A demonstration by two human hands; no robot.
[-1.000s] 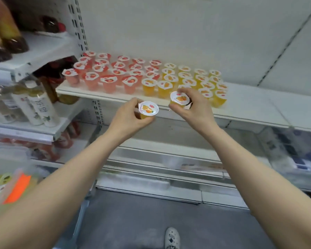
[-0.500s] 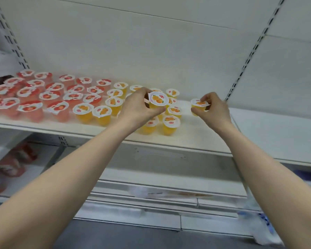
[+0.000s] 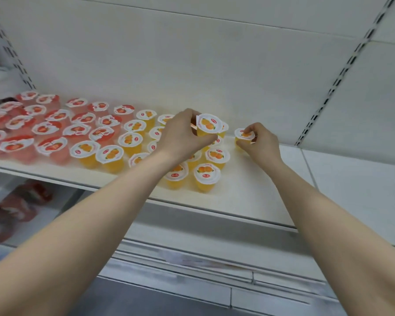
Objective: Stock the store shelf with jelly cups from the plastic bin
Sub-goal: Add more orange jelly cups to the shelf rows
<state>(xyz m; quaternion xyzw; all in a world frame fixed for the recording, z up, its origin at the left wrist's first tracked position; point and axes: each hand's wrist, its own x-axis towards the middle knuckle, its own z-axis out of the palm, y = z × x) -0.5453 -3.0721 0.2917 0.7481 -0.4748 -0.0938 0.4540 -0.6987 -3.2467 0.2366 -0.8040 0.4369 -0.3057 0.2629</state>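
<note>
Shelf (image 3: 260, 190) in white, jelly cups (image 3: 110, 153) massed left, pale wall (image 3: 192, 65) behind

To the right of the right hand (image 3: 260, 144) the shelf (image 3: 328, 174) is bare as far as the back wall (image 3: 192, 65), so a hand can pass there freely. The board in front of this hand, toward the shelf edge, is bare too. Between the two hands there is only a narrow bare strip. Below the left hand (image 3: 180, 135) and the orange jelly cup (image 3: 209, 125) it holds, more orange cups (image 3: 206, 176) stand close together. Farther left the red jelly cups (image 3: 50, 144) fill the board, and no hand fits between them.
</note>
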